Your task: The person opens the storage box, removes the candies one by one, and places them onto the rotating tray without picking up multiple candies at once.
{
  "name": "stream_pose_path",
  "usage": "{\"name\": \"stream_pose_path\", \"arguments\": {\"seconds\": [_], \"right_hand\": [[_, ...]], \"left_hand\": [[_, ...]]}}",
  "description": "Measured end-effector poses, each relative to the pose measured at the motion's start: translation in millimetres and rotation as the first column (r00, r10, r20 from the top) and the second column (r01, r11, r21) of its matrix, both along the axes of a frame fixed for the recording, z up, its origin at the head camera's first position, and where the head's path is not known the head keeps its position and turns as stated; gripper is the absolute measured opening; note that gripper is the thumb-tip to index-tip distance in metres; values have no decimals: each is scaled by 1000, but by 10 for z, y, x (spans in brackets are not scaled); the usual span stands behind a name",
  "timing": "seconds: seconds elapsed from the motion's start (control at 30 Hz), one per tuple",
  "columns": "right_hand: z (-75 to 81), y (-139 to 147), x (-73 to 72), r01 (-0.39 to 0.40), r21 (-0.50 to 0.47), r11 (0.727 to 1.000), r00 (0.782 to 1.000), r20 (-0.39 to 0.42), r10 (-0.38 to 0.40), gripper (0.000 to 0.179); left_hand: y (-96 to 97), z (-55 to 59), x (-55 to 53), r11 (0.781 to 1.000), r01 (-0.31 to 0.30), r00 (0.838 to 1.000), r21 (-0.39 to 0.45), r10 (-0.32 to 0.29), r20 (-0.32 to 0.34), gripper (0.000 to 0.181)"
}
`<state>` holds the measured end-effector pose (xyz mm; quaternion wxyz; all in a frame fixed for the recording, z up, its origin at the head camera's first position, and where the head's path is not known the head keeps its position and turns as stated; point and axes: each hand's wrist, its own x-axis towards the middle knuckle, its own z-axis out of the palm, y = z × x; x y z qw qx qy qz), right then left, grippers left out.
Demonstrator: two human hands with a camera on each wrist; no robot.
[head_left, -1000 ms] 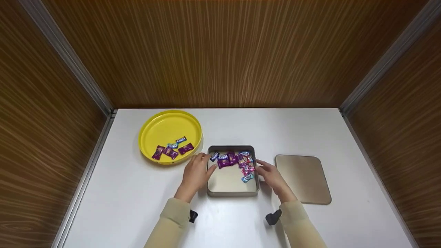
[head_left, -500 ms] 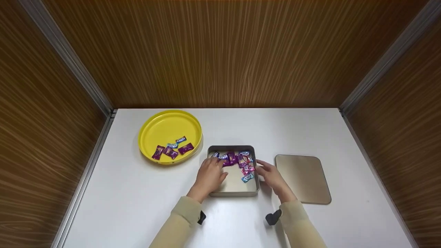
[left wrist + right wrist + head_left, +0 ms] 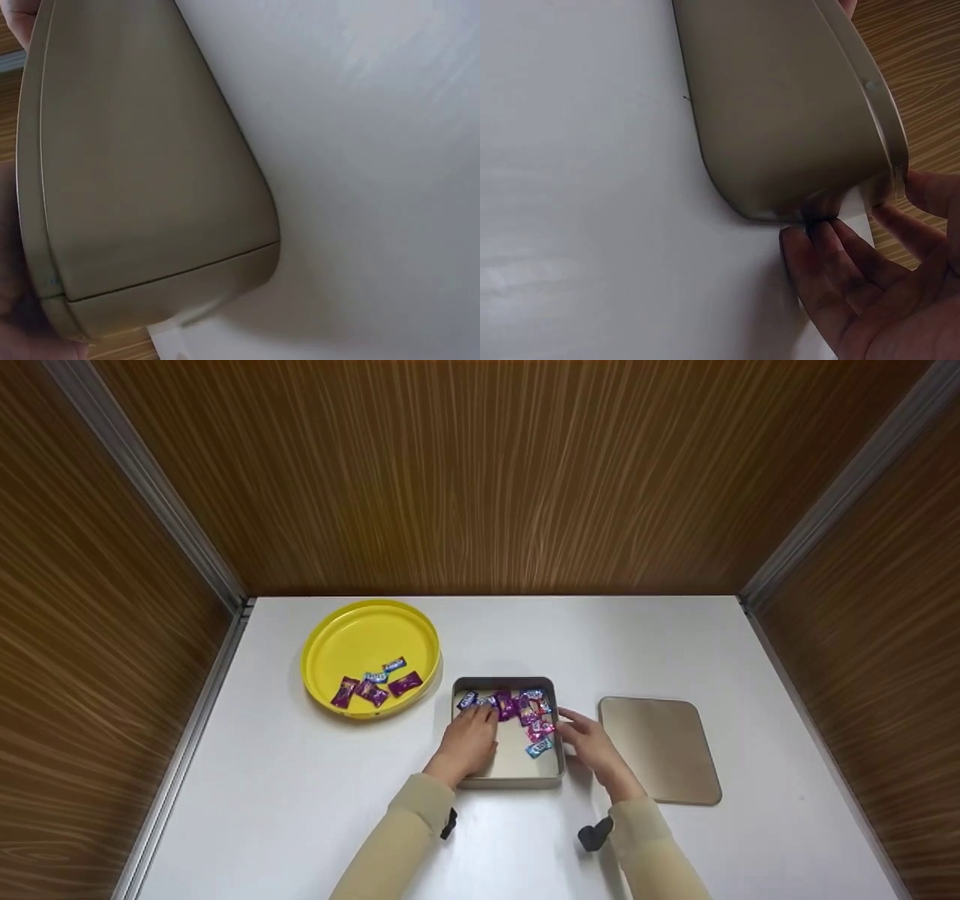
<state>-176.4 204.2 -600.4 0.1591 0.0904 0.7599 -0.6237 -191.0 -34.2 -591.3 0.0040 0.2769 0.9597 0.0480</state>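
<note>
A square metal tin (image 3: 510,782) stands open on the table with wrapped candies inside, along its far and right sides. My left hand (image 3: 466,741) reaches over the tin's left rim, fingertips on the purple and blue candies at the far left. It covers part of a purple candy there; a blue candy (image 3: 466,700) shows just beyond the fingers. My right hand (image 3: 594,746) rests its fingertips against the outside of the tin's right wall. In the right wrist view those fingers (image 3: 817,289) are spread along the tin's side (image 3: 780,112). The left wrist view mostly shows the tin's outer wall (image 3: 150,165).
A round yellow tray (image 3: 360,630) with several purple and blue candies (image 3: 405,683) stands at the back left. The flat metal lid (image 3: 660,750) lies right of the tin, close by my right forearm. Wood-grain panels (image 3: 480,480) enclose the table at the back and sides.
My left hand has moved from the tin's left rim rightward into the tin, over the candies. My right hand, the tin, the tray and the lid have stayed put.
</note>
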Motion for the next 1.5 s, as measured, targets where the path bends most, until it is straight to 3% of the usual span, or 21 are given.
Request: {"name": "stream_pose_path", "arguments": {"seconds": [0.2, 0.53, 0.8, 1.07, 1.5], "right_hand": [[-3, -9, 8, 8, -4, 1000, 1000, -7, -8, 49], [7, -13, 20, -1, 69, 998, 1000, -25, 3, 48], [7, -7, 22, -1, 34, 999, 1000, -22, 2, 48], [16, -6, 21, -1, 55, 998, 1000, -29, 3, 47], [42, -38, 39, -3, 90, 996, 1000, -16, 4, 47]], "left_hand": [[22, -42, -17, 999, 11, 999, -46, -13, -52, 31], [21, -8, 38, 999, 31, 995, -4, -32, -92, 16], [19, -20, 63, 999, 31, 994, 24, -28, -109, 15], [16, -38, 74, 996, 37, 998, 77, -32, -61, 21], [4, -51, 97, 999, 46, 995, 28, -43, -88, 22]]}}
